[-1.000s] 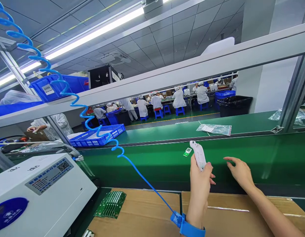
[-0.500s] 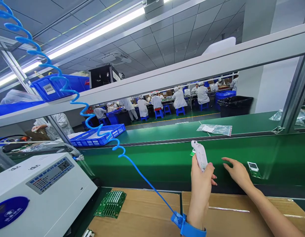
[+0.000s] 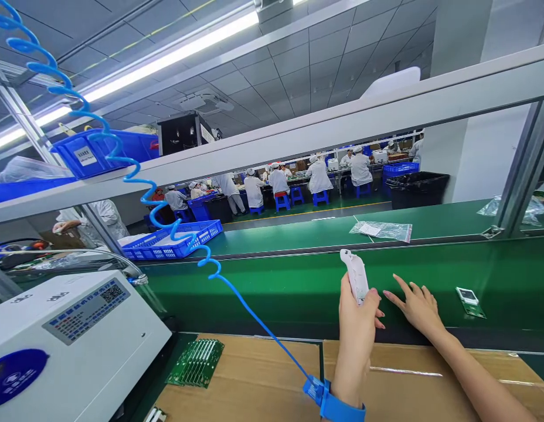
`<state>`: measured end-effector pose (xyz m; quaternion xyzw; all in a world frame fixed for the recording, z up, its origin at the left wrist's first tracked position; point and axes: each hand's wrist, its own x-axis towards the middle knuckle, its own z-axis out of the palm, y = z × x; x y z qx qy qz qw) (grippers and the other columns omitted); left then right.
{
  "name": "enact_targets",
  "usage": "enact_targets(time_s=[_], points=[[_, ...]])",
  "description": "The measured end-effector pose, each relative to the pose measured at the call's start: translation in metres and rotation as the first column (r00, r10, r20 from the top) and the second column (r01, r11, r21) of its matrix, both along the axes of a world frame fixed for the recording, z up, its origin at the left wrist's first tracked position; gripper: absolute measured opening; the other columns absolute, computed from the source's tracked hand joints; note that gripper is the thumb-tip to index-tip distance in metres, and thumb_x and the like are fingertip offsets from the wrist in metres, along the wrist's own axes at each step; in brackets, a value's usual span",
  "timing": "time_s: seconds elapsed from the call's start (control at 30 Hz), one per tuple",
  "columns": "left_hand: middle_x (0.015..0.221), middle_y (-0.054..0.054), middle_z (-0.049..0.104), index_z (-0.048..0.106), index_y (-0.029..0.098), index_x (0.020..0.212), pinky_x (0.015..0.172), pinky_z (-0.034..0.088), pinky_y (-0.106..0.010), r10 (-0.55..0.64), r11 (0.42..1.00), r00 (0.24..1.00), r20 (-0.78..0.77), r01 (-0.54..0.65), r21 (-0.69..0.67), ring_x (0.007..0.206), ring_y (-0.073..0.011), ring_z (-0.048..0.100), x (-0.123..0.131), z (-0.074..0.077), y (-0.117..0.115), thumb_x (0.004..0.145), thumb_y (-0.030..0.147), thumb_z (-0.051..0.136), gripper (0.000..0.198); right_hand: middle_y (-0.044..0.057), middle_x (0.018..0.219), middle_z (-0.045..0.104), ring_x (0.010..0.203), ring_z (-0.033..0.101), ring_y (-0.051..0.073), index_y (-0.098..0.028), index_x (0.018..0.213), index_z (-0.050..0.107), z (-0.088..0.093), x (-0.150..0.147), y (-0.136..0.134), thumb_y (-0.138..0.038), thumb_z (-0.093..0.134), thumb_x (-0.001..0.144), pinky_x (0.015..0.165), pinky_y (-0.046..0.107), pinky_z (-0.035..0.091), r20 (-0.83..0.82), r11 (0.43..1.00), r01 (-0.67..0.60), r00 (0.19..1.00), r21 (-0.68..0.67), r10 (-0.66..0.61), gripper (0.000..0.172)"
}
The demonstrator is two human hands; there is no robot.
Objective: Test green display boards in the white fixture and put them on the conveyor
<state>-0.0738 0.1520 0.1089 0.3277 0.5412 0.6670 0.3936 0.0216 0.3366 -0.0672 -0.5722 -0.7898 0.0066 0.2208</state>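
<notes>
My left hand (image 3: pixel 357 319) is closed around a slim white plastic device (image 3: pixel 356 275) and holds it upright over the green conveyor belt (image 3: pixel 276 287). A blue wrist strap (image 3: pixel 333 401) with a blue coiled cord (image 3: pixel 135 187) circles that wrist. My right hand (image 3: pixel 415 305) is open, fingers spread flat on the belt just right of the device. A small green circuit board with a white display (image 3: pixel 469 300) lies on the belt to the right of my right hand.
A white machine with a control panel (image 3: pixel 74 340) stands at the left. A stack of green boards (image 3: pixel 197 363) lies on cardboard (image 3: pixel 254 381) in front. A blue tray (image 3: pixel 170 240) and a plastic bag (image 3: pixel 381 230) sit on the far belt. Workers in white sit beyond.
The small board has travelled along the belt from left of the device to the right of my right hand. My right hand has flattened and shifted slightly left. The left hand stays put.
</notes>
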Motion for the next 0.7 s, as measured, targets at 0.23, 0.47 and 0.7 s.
enact_targets(time_s=[0.23,0.47,0.7], points=[[0.086,-0.004,0.056,0.042,0.017,0.124,0.040,0.042,-0.017,0.001,1.000,1.000,-0.001,-0.001,0.007,0.049,-0.0068,0.047,-0.002,-0.001,0.001,0.073,0.033,0.057,0.056,0.019,0.126,0.052,0.119,0.046,0.039,-0.024,0.139,0.036,-0.004,0.000,0.002,-0.057,0.039,0.084,0.094,0.050,0.039,-0.005,0.999,-0.040,0.999,-0.001,0.040,0.065],[0.078,-0.003,0.057,0.042,0.015,0.121,0.040,0.042,-0.018,0.025,1.000,1.000,-0.002,-0.025,0.011,0.048,-0.0078,0.047,-0.003,0.003,-0.001,0.071,0.034,0.058,0.055,0.019,0.124,0.052,0.115,0.049,0.038,-0.026,0.142,0.030,0.007,-0.006,0.004,-0.059,0.038,0.084,0.091,0.048,0.040,0.039,1.000,-0.021,0.999,0.008,0.020,0.067],[0.081,-0.003,0.056,0.043,0.017,0.122,0.039,0.041,-0.017,0.056,0.998,0.998,0.019,-0.056,-0.009,0.048,-0.0075,0.046,-0.007,0.001,0.000,0.069,0.035,0.061,0.059,0.016,0.130,0.048,0.119,0.043,0.044,-0.036,0.137,0.038,0.016,-0.022,0.014,-0.060,0.043,0.082,0.093,0.052,0.035,0.132,0.996,-0.050,0.989,-0.079,0.060,0.059]])
